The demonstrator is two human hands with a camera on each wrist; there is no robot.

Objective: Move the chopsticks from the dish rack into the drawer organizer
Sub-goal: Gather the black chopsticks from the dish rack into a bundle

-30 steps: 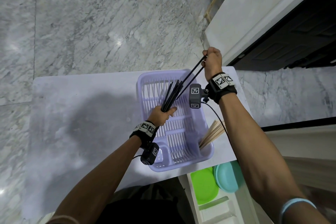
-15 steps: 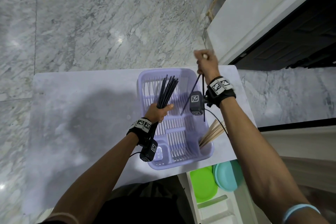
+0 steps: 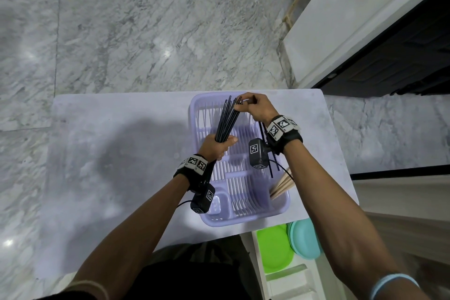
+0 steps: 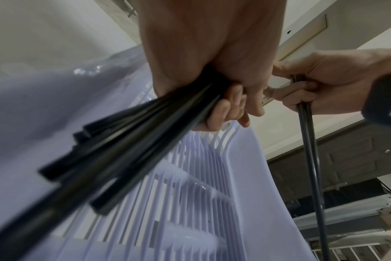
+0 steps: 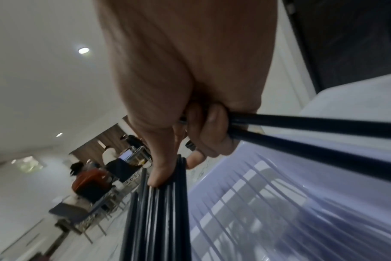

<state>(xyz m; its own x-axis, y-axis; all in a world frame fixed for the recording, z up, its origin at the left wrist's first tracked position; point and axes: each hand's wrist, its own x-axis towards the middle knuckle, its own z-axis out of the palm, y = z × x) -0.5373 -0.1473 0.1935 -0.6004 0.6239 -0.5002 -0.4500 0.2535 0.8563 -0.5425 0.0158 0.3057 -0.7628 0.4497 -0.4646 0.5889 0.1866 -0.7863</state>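
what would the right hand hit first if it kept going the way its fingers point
Most likely the black chopstick bundle gripped by the left hand: the right hand points left at its top ends, and its thumb already seems to touch them.

Bare table [image 3: 117, 153] left of dish rack [image 3: 283, 204]; wooden chopsticks [image 3: 282, 184] crowd its right corner.

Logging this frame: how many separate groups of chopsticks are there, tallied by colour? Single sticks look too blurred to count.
Black groups: 2, a bundle of black chopsticks gripped by the left hand, and a pair of black chopsticks held by the right hand.
Pale wooden groups: 1, the wooden chopsticks leaning in the lilac plastic dish rack.
Total: 3.
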